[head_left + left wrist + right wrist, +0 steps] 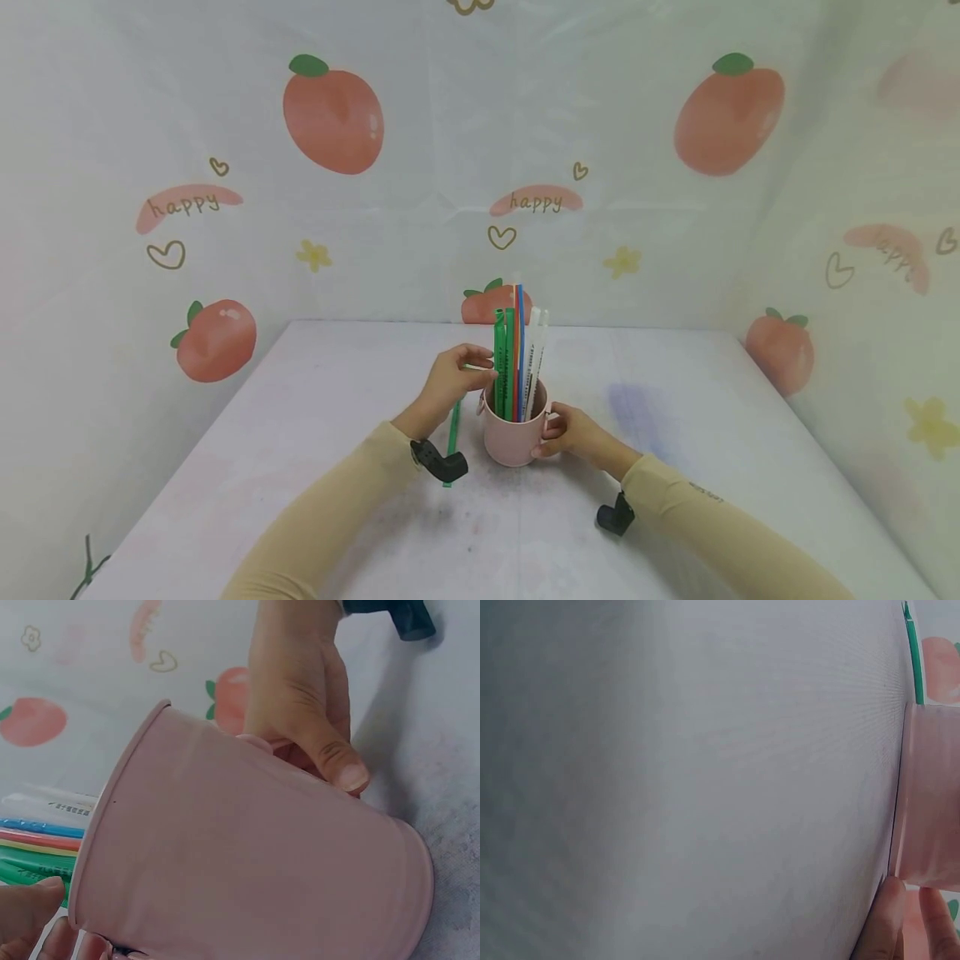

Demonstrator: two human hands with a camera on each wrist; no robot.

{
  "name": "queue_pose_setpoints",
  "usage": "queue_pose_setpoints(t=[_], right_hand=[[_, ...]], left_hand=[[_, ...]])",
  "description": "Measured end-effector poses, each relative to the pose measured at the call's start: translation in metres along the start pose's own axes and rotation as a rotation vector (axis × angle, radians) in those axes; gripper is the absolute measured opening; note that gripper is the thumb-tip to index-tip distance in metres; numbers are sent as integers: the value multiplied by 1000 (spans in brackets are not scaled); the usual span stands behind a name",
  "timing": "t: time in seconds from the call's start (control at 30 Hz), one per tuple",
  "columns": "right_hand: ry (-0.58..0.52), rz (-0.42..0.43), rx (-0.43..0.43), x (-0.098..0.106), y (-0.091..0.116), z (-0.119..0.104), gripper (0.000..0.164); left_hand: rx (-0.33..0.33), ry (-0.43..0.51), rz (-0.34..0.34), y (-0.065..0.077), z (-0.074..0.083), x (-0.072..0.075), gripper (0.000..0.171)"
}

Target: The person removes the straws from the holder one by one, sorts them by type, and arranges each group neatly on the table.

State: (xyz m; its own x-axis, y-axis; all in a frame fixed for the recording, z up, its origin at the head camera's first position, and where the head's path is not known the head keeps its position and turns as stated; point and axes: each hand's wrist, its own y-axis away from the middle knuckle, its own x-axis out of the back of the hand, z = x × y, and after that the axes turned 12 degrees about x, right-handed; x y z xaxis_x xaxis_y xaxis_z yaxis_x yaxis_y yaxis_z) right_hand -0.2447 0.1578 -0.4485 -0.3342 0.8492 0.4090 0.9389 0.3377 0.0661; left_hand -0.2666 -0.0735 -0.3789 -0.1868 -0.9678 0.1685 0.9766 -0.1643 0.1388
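Note:
A pink cup (512, 440) with small side handles stands upright on the table, holding several long thin wrapped sticks that look like straws: green (500, 358), red, blue (521, 333) and white (533, 358). My left hand (453, 375) is at the cup's left rim, its thumb against the green wrappers and its fingers apart from the thumb. On the other side, my right hand (573, 432) holds the cup by its right handle, thumb (349, 776) on the wall. The right wrist view catches only the cup's base (930, 795) and fingertips (889, 900).
Another green stick (453, 433) lies on the white table (360, 517) left of the cup, partly behind my left hand. A printed fabric backdrop (420, 125) with fruit drawings rises behind the table and along its sides. Black cameras (442, 460) sit on both wrists.

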Motion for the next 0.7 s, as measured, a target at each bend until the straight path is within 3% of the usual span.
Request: queue_pose_setpoints(t=[0.4, 0.7], right_hand=[[-8, -1, 22, 0, 0, 0, 86], [-2, -3, 1, 0, 1, -1, 84]], left_hand=[[-6, -68, 24, -2, -1, -3, 31], [-19, -98, 0, 25, 24, -5, 28]])
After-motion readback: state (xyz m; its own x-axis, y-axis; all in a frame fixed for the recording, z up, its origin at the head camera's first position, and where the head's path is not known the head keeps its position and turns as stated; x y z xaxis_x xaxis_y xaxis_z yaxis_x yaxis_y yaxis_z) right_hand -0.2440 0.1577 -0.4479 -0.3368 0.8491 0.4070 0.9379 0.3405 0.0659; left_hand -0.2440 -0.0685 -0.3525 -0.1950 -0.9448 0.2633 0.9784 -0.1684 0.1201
